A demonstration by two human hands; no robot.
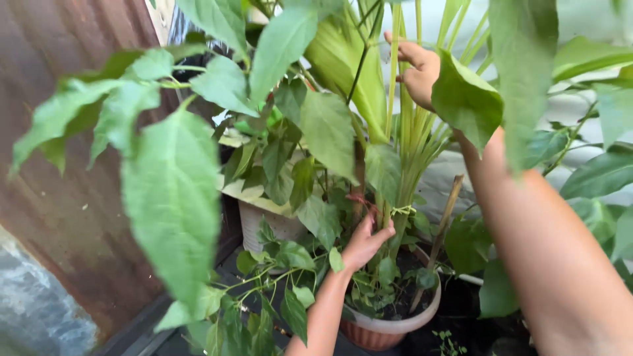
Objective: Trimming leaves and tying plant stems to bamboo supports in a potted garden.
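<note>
Upright stalks, left hand low, right hand high

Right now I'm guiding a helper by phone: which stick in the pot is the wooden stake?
Find the round terracotta pot at bottom centre. Right of the left hand gripping the tied green stalks, a thin stake leans rightward from the soil: brown, bare and leafless.

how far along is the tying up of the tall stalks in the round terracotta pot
Done: a pale yellow-green tie already circles the bundle of tall light-green stalks low down. In hand: the left hand grips the stalk base just beside that tie, while the right hand gathers the stalks higher up. Left: the upper stalks carry no visible tie, and the thin brown stick in the round terracotta pot leans apart, unattached.
</note>
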